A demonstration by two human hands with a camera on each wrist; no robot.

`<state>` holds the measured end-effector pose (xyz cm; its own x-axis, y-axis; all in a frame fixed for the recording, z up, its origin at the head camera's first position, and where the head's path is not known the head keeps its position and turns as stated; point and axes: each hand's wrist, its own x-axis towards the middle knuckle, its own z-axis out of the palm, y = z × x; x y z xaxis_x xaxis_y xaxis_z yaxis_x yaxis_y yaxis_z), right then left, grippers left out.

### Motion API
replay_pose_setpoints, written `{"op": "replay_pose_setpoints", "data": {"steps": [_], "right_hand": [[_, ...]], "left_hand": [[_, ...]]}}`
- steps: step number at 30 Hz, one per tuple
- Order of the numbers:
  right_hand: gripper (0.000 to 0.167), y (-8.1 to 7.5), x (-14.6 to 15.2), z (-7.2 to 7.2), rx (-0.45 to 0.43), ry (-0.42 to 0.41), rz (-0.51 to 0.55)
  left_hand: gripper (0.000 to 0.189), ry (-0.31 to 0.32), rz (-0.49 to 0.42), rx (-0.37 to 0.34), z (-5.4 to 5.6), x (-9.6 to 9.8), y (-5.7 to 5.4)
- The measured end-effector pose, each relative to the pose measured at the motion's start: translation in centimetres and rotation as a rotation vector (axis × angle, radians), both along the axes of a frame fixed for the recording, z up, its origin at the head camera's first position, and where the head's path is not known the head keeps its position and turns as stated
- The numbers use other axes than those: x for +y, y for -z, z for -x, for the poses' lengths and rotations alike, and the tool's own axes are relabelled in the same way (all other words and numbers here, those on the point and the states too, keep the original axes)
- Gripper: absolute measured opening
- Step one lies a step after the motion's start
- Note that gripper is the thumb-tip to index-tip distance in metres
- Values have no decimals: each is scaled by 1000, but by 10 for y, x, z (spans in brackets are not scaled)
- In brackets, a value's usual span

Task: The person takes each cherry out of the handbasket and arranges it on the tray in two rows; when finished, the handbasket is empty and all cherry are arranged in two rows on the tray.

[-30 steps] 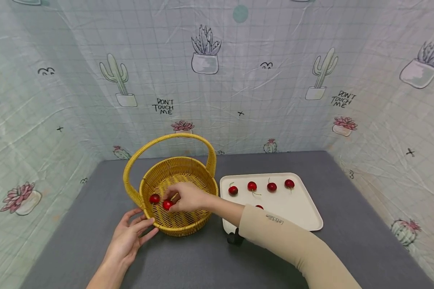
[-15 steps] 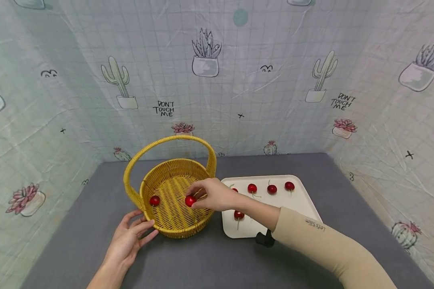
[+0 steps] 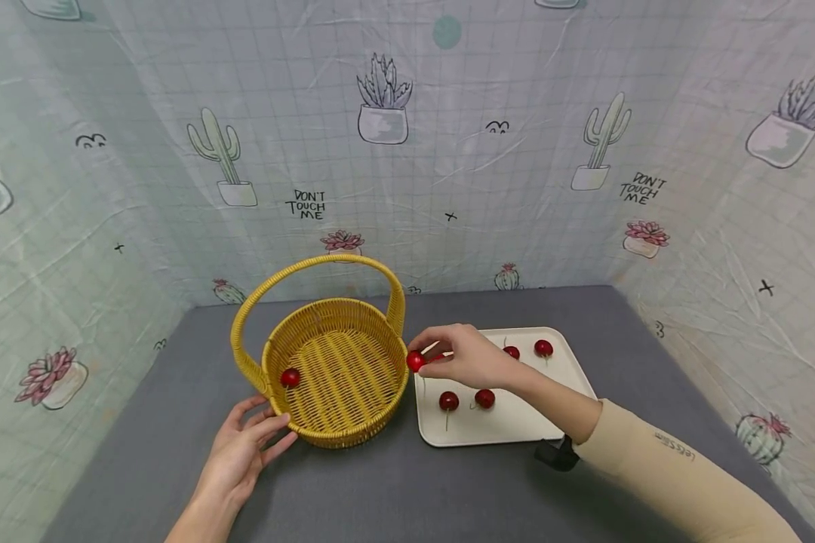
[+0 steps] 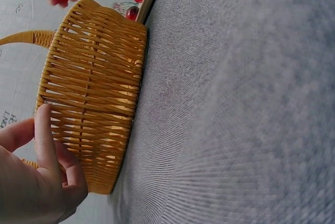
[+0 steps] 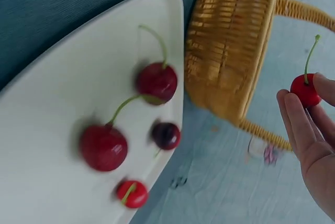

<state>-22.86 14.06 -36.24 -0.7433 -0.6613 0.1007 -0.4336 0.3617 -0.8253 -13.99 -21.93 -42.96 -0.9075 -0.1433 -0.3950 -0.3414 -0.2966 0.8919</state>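
A yellow woven basket (image 3: pixel 342 369) with a tall arched handle stands left of centre, and one cherry (image 3: pixel 290 378) lies inside by its left wall. My left hand (image 3: pixel 244 445) holds the basket's front-left rim, its fingers also against the outer wall in the left wrist view. Between thumb and fingertips, my right hand (image 3: pixel 469 354) pinches a red cherry (image 5: pixel 305 90), its green stem upward in the right wrist view. This hand hovers at the gap between basket and a white tray (image 3: pixel 401 445). Several cherries (image 3: pixel 485 398) lie on the tray, some partly hidden by the hand.
A grey cloth (image 3: pixel 394 490) covers the table. Patterned fabric (image 3: pixel 448 181) with cactus prints hangs behind and at both sides. The basket's arched handle (image 3: pixel 319 260) rises above its opening, and a black wrist strap (image 3: pixel 557 454) sits under the right wrist.
My right hand has lifted a cherry out of the basket and carried it right, to the tray's left edge. The left hand stays at the basket rim.
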Motion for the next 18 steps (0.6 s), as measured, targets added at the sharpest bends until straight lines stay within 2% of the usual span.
{"op": "replay_pose_setpoints", "data": {"steps": [7,10,13,18], "right_hand": [[28,5,40,-6,10,112,-44],[28,9,55,-9,0,135,-31],[28,16,70,-10,-22,157,-9],[30,28,95,-14,-30,243,-18]], "left_hand": [[53,1,-5,5,-1,-1,1],[52,-1,-3,4,-1,0,1],[52,-1,1,4,-1,0,1],[53,2,4,5,0,0,1]]}}
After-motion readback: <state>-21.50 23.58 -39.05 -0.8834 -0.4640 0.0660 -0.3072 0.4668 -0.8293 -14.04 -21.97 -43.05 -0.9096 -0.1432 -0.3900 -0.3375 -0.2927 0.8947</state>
